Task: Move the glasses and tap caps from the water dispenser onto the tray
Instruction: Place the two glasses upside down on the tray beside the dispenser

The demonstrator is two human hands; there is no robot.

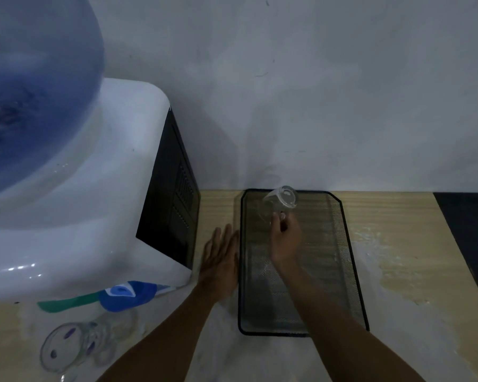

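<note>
Over the far end of the tray (340,244), the right hand (284,238) pinches a tilted glass (280,202); level it before setting it down. Beside the tray's left rim, the left hand (221,260) lies flat, fingers apart, on the counter (398,230).

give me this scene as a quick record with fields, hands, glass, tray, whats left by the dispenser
right hand: holds a clear glass, tilted, over the far end of the tray
left hand: open and flat on the wooden table, beside the tray's left edge
tray: black mesh tray, nothing resting on it yet
water dispenser: white, blue bottle on top, left of the tray
left to move: a glass below the dispenser's front; more clear pieces beside it, too blurred to tell
</note>
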